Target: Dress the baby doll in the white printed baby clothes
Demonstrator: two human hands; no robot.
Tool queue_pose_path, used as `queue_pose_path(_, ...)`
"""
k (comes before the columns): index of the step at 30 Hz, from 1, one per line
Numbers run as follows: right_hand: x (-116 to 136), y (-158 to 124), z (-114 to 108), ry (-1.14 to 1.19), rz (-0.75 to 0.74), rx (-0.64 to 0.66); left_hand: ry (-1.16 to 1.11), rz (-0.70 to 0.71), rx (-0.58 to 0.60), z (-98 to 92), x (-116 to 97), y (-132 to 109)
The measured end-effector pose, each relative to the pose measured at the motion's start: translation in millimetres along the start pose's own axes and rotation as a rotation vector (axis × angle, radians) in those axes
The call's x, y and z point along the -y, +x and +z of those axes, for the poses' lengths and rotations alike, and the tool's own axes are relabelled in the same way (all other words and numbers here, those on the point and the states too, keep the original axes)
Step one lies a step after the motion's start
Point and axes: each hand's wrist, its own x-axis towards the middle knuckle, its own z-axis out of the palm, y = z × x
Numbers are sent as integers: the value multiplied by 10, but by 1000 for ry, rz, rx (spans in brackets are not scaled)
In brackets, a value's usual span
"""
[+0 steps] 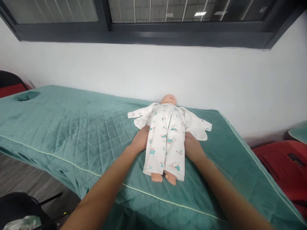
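A baby doll (168, 99) lies on its back on a green quilted bed cover (91, 118), head toward the wall and bare feet toward me. White printed baby trousers (165, 140) cover its legs and reach up over the belly. Under them a white baby shirt (192, 123) lies spread open, its sleeves out to both sides. My left hand (142, 139) is at the left side of the trousers near the hip. At the opposite side, my right hand (191, 145) touches the trousers. The fingers of both hands are mostly hidden behind the cloth and the doll.
A white wall and a dark-framed window (187, 32) stand behind the bed. Beside its right edge is a red plastic case (280, 163). A round hole (27, 95) is at the bed's far left. A black object (21, 207) sits on the floor at lower left.
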Motion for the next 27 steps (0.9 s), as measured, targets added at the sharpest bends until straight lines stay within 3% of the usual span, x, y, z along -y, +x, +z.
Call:
queue_pose_path(5, -48, 13, 10, 27, -44, -41, 15, 85, 18, -71, -37, 15)
queue_pose_path(12, -84, -279, 14, 107, -100, -56, 122, -64, 41, -57, 22, 126)
queue_pose_path(18, -83, -312, 16, 52, -62, -85, 346, -17, 41, -107, -76, -95)
queue_pose_path(21, -73, -314, 28, 63, -68, -71, 313, -41, 43, -126, -106, -217)
queue_pose_path(24, -139, -318, 40, 185, 53, -112, 222, -209, -104, -118, -20, -238)
queue_pose_path(27, -364, -318, 39, 248, 360, -311, 209, -516, -348, -93, 135, -176)
